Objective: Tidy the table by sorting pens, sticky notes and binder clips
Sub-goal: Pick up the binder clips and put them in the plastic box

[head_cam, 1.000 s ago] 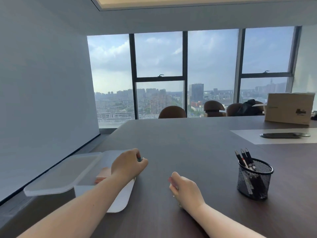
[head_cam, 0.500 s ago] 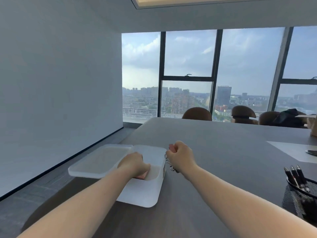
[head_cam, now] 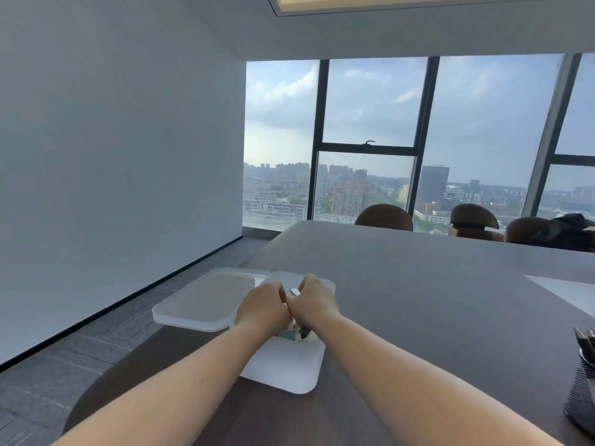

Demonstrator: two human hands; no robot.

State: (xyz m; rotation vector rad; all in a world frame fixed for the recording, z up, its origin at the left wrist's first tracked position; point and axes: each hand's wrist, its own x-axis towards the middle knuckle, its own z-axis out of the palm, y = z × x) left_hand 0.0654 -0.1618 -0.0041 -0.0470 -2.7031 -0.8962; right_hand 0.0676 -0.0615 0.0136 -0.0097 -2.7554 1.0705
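Observation:
A white plastic box stands near the table's left edge, and both hands hover over it, knuckles touching. My left hand is curled into a fist above the box's left half, and nothing shows in it. The fingers of my right hand are closed, with a thin wire loop of a binder clip showing under them. Dark binder clips and a teal item lie inside the box below the wrists. The hands hide the rest of the contents.
The box's translucent lid lies to its left, overhanging the dark table. A black mesh pen holder with pens stands at the right edge. Brown chairs line the far side before the windows.
My view has swung left. My right hand has carried binder clips from the table to above the box. My left hand has lifted off the pink sticky notes and met the right.

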